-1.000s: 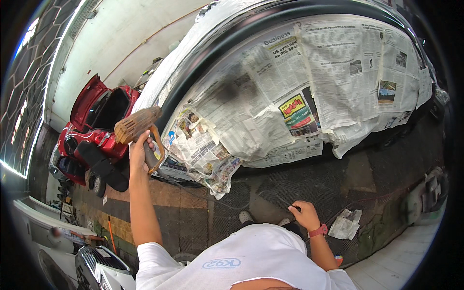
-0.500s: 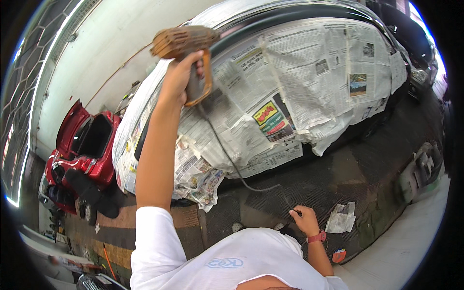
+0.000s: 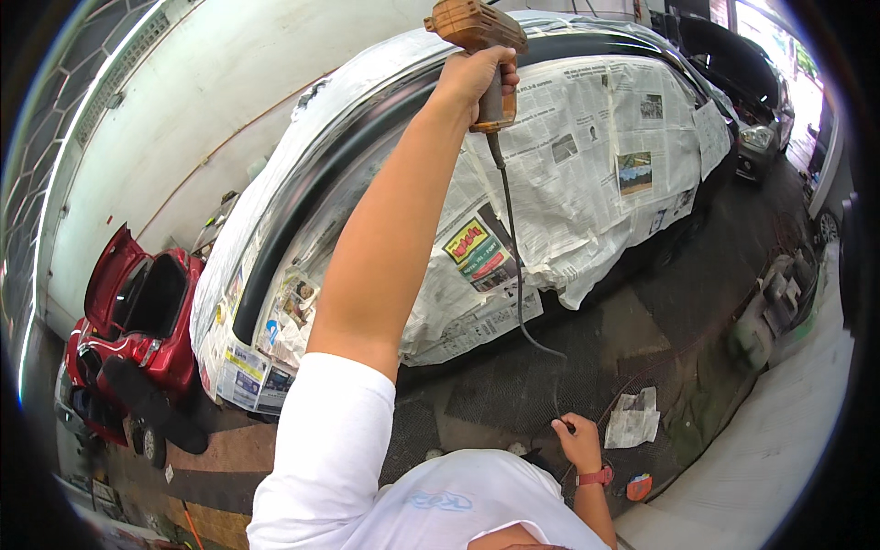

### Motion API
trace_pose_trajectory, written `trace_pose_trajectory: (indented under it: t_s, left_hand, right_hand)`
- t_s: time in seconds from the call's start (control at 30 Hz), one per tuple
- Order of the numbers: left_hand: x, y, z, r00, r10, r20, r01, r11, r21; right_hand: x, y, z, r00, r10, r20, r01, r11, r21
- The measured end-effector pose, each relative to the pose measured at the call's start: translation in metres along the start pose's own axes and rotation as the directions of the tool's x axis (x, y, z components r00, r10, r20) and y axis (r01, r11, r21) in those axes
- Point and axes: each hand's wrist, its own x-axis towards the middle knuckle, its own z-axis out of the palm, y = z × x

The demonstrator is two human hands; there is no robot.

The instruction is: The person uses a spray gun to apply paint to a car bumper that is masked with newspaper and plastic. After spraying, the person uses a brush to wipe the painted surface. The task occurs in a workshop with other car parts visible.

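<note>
My raised left hand (image 3: pixel 469 82) is closed round the handle of a worn orange-brown heat gun (image 3: pixel 475 26). The tool is up by the curved black trim (image 3: pixel 316 202) of a car roof; whether its nozzle touches anything I cannot tell. A dark power cord (image 3: pixel 514 247) hangs from its handle and loops down to my right hand (image 3: pixel 579 444). Those fingers are closed on the cord, low at my side, with a red watch on the wrist. Sheets of newspaper (image 3: pixel 550 206) mask the side of the car, and pale covering lies over its roof.
At the left stands a red car (image 3: pixel 156 312) with its rear lid up. A dark car (image 3: pixel 756 128) with a raised hood is at the far right. A loose newspaper piece (image 3: pixel 632 419) and a small orange object (image 3: pixel 639 487) lie on the floor. Grey parts (image 3: pixel 775 302) sit along the right.
My left hand has carried the heat gun up and to the right along the trim, and the cord has swung with it. My right hand keeps its hold on the cord. The view has shifted slightly.
</note>
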Motion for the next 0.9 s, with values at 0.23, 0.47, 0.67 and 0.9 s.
trace_pose_trajectory:
  t_s: [0.23, 0.47, 0.67, 0.9]
  left_hand:
    - [-0.015, 0.030, -0.106, 0.992, -0.042, -0.120, 0.054, 0.994, 0.100]
    - [-0.100, 0.077, -0.279, 0.933, -0.140, -0.331, 0.210, 0.960, 0.184]
    - [-0.210, 0.088, -0.381, 0.800, -0.241, -0.550, 0.391, 0.904, 0.172]
    - [-0.317, 0.059, -0.487, 0.569, -0.348, -0.745, 0.571, 0.819, 0.054]
  right_hand:
    - [0.012, -0.011, 0.002, 0.995, -0.081, 0.061, 0.079, 0.997, 0.024]
    - [0.043, -0.057, 0.024, 0.942, -0.224, 0.250, 0.208, 0.974, 0.090]
    - [0.062, -0.074, 0.052, 0.841, -0.358, 0.406, 0.321, 0.934, 0.158]
    - [0.060, -0.082, 0.069, 0.764, -0.356, 0.538, 0.303, 0.934, 0.188]
